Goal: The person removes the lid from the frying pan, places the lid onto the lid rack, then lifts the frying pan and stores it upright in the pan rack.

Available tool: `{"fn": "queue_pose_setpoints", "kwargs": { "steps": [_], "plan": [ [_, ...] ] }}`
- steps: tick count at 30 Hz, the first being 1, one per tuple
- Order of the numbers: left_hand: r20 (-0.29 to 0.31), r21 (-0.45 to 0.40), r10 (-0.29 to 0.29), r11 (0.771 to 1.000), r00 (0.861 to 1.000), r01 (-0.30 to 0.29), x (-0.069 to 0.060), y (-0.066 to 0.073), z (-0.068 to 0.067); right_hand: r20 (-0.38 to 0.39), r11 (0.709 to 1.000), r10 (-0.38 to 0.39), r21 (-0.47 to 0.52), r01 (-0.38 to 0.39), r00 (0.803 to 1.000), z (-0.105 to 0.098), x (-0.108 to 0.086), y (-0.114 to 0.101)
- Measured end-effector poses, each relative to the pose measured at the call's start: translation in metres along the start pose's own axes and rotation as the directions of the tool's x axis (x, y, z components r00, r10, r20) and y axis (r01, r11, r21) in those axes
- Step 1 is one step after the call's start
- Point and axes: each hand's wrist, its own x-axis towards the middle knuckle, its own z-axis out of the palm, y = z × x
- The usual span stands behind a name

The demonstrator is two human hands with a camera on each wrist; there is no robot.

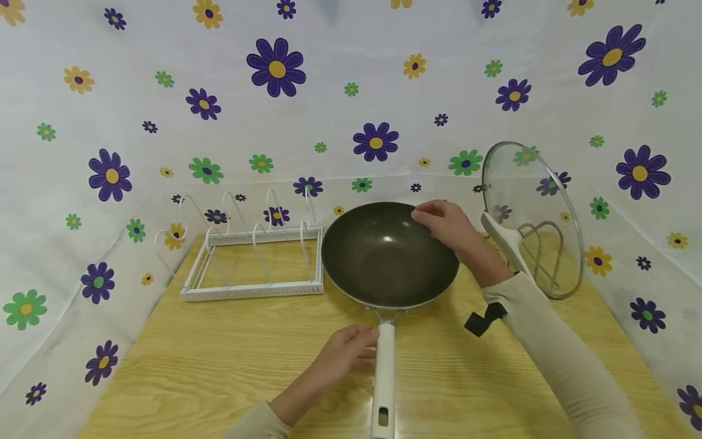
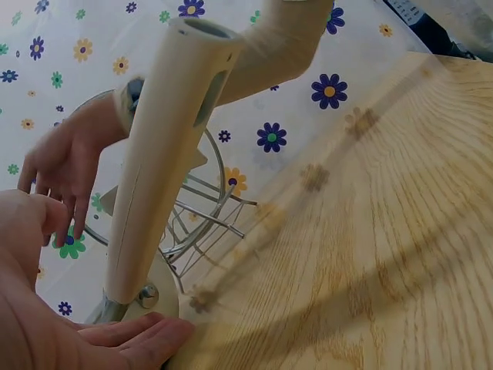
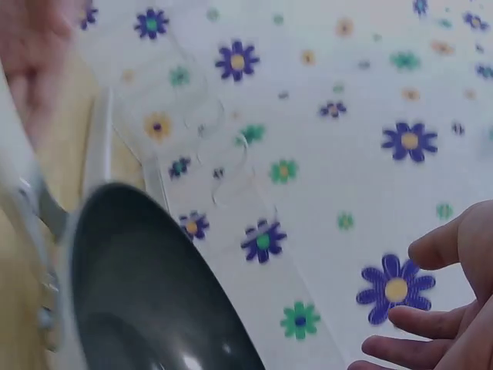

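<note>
The surface [image 1: 219,366] in front of me is yellowish wood with long, wavy grain, shiny enough that from my left wrist I see faint flower shapes mirrored in it, and a dark band of shadow across it. On my left, towards the back, sits a white rack [image 1: 252,291] with a row of hoops. Just beside it, in the middle, I have a dark pan [image 1: 384,262], its hollow facing up. A wire stand [image 1: 560,250] rests on my right.
</note>
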Motion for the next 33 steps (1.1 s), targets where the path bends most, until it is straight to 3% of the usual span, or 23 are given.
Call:
{"fn": "queue_pose_setpoints", "kwargs": {
  "steps": [6,9,20,27,30,33],
  "plan": [
    [0.017,-0.089,-0.019,0.996,1.000,0.020,0.010,-0.004,-0.002,0.102,0.992,-0.116,0.062,0.110,0.988,0.011,-0.043,0.011],
    [0.030,-0.131,-0.046,0.990,0.998,0.050,0.014,-0.005,0.000,0.131,0.988,-0.140,0.087,0.130,0.981,0.016,-0.059,0.019],
    [0.136,-0.292,-0.102,0.946,0.985,0.139,0.033,-0.002,0.010,0.211,0.984,-0.088,0.168,0.052,0.974,0.019,-0.111,0.051],
    [0.223,-0.384,-0.125,0.900,0.967,0.205,0.044,0.001,0.020,0.258,0.969,-0.032,0.244,-0.033,0.966,0.023,-0.136,0.073],
    [0.224,-0.378,-0.132,0.901,0.965,0.212,0.046,0.001,0.025,0.276,0.965,-0.019,0.258,-0.055,0.961,0.026,-0.144,0.082],
    [0.175,-0.352,-0.142,0.915,0.974,0.197,0.048,-0.001,0.030,0.299,0.961,-0.005,0.266,-0.078,0.954,0.028,-0.152,0.092]
  ]
}}
